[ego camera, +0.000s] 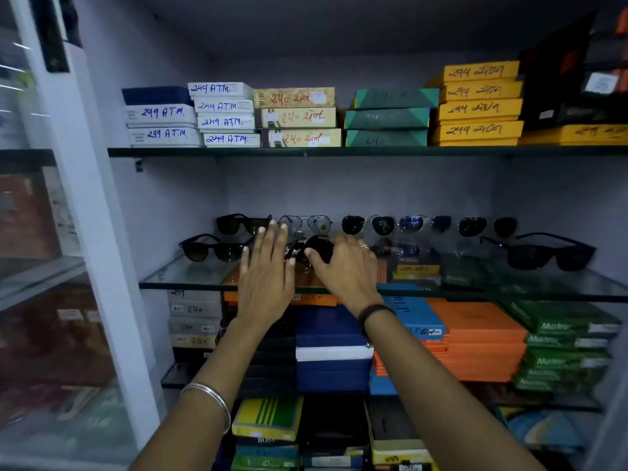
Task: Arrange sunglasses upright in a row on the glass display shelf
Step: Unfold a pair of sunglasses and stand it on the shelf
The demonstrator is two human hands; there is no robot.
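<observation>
A glass display shelf point(190, 278) carries a back row of upright sunglasses: a black pair point(238, 224), a clear aviator pair point(311, 224), dark aviators point(367, 225), a blue pair point(423, 224) and another dark pair point(487, 226). In front stand a black pair point(212, 248) at the left and a large black pair point(543, 254) at the right. My right hand point(346, 270) grips a black pair of sunglasses point(317, 248) at the shelf's middle. My left hand point(266, 270) hovers flat beside it with fingers spread, holding nothing.
Labelled boxes point(224, 113) are stacked on the upper shelf, with yellow boxes point(479, 103) at the right. Below the glass shelf lie blue point(333, 355), orange point(482, 338) and green boxes point(567, 341). A white cabinet frame point(98, 232) stands at the left.
</observation>
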